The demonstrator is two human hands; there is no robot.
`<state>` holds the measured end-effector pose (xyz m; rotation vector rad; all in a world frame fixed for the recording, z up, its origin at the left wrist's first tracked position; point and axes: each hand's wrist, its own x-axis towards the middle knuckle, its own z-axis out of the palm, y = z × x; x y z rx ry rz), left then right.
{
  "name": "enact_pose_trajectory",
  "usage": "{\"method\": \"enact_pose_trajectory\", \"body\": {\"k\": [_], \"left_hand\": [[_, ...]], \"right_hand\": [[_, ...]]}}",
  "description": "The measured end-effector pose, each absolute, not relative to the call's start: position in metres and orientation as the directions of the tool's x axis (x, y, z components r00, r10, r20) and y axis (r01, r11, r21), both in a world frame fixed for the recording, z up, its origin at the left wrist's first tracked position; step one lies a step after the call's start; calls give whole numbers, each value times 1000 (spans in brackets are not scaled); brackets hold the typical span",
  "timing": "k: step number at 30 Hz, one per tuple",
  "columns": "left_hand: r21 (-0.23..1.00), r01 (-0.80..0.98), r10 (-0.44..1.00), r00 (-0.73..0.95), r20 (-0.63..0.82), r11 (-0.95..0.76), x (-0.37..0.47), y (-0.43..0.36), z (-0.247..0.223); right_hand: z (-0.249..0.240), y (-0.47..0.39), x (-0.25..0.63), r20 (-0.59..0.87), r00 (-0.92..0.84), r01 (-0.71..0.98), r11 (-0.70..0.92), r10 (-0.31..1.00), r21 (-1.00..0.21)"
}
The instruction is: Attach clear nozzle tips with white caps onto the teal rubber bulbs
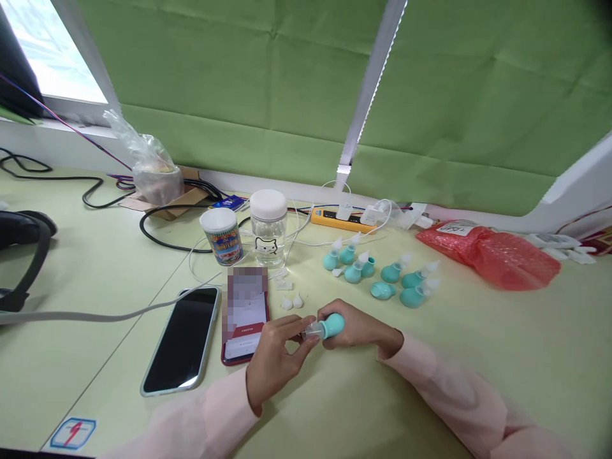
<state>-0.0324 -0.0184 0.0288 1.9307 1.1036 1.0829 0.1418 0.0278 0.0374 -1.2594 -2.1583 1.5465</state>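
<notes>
My right hand (356, 324) is closed around the back of a teal squeeze bulb (335, 325), which looks like a nasal aspirator. At its front end, my left hand (275, 354) pinches the clear plastic nozzle (313, 330) between thumb and fingers. The nozzle meets the bulb's neck and points left; whether it is fully seated I cannot tell. Beyond my hands stand several more teal bulbs (354, 273), most with clear tips. One bare bulb (382, 291) lies on its side. Small white teardrop-shaped pieces (292, 302) lie just past my left hand.
Left of my hands lie a lit phone (245, 341) and a dark-screened phone (184, 341). Behind them stand a printed tub (223, 242) and a clear lidded bottle (268, 236). Cables, an orange power strip (335, 220) and a red plastic package (492, 258) line the back.
</notes>
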Motion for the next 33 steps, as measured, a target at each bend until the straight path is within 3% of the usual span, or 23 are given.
{"method": "enact_pose_trajectory", "body": {"k": [6, 9, 12, 14, 16, 21, 24, 27, 30, 33], "left_hand": [[747, 370, 828, 354, 436, -552, -31, -20, 30], [762, 354, 833, 342, 435, -543, -30, -22, 30], [836, 269, 878, 183, 443, -478, -31, -22, 30], [895, 182, 913, 74, 401, -408, -31, -24, 31], [927, 111, 933, 38, 357, -359, -31, -27, 32], [896, -117, 903, -16, 429, -428, -27, -42, 31], [916, -180, 932, -14, 362, -359, -27, -47, 27], [978, -138, 973, 150, 176, -156, -29, -48, 23], [995, -59, 974, 211, 87, -76, -30, -45, 23], [998, -6, 983, 175, 55, -55, -29, -39, 28]], "right_hand": [[35, 29, 145, -335, -609, 516, 39, 719, -856], [40, 27, 142, -378, -616, 498, -30, 691, -866], [44, 18, 133, -401, -696, 361, -193, 595, -913], [47, 10, 125, -323, -758, 211, -256, 566, -943], [51, 3, 121, -218, -783, 114, -210, 583, -971], [73, 13, 137, 16, -808, 134, 210, 589, -969], [73, 35, 142, 143, -750, 181, 408, 646, -895], [56, 54, 129, 286, -563, 468, 585, 775, -662], [36, 66, 107, 243, -579, 666, 623, 779, -410], [25, 73, 95, 173, -611, 696, 629, 772, -348]]}}
